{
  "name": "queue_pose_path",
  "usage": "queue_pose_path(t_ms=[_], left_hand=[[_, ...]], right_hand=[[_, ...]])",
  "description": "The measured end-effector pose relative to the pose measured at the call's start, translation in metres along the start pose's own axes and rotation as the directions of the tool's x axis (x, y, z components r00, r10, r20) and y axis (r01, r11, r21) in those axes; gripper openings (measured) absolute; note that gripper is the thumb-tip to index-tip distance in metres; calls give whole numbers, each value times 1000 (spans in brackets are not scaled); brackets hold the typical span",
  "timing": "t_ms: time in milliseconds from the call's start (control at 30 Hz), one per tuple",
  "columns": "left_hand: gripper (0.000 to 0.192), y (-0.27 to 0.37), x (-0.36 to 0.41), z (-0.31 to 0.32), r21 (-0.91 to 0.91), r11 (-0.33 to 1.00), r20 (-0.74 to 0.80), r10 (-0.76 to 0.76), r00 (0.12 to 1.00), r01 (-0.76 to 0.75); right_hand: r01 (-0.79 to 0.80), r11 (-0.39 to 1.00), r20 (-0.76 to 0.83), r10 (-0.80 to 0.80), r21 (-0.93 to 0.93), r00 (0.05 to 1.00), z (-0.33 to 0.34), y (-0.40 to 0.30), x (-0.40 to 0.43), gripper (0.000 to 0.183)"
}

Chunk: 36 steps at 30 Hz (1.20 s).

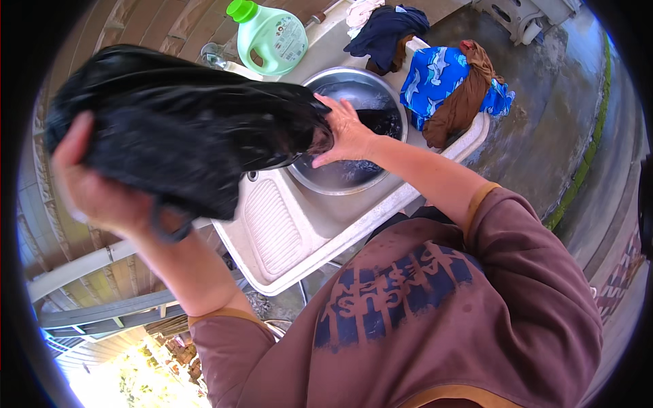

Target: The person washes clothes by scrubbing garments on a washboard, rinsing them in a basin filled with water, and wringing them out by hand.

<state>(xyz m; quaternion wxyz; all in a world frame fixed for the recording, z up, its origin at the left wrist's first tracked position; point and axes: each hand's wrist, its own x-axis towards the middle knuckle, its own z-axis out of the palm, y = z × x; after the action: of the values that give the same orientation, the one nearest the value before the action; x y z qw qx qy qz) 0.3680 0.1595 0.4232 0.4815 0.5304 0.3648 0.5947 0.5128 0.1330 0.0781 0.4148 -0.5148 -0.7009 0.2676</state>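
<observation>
A large glossy black garment [204, 117], which looks wet, stretches sideways across the view between my two hands. My left hand [99, 186] is blurred and grips its left end, with the thumb in front; a dark loop of the cloth hangs by the wrist. At the right end, my right hand [344, 127] spans the gathered cloth, fingers on top and thumb below. Beneath that hand stands a round metal basin [400, 97] holding water and some dark cloth [380, 120]. The garment hides part of the basin.
The basin sits in a pale laundry sink with a ribbed washboard [270, 219]. A green detergent bottle [278, 41] and a tap [213, 55] are behind. Navy clothes [385, 30], blue shark-print fabric [433, 71] and a brown garment [454, 109] lie along the right rim.
</observation>
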Motion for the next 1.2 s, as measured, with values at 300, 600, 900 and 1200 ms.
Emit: queue_pose_path(t_ms=[300, 600, 900, 1200], left_hand=[[25, -24, 9, -28, 82, 988, -253, 145, 957, -128], [32, -269, -7, -112, 416, 829, -106, -365, 925, 375], [88, -482, -94, -87, 999, 37, 44, -635, 771, -27], [84, -560, -92, -104, 966, -156, 39, -696, 717, -204]], right_hand=[[-84, 981, -72, 98, 176, 993, 31, 13, -3, 55], [-607, 792, -252, 578, -55, 776, 38, 111, -47, 62], [-524, 506, -40, 692, -685, 721, 84, 162, -45, 61], [-405, 496, 124, 737, -768, 665, 125, 216, -36, 49]])
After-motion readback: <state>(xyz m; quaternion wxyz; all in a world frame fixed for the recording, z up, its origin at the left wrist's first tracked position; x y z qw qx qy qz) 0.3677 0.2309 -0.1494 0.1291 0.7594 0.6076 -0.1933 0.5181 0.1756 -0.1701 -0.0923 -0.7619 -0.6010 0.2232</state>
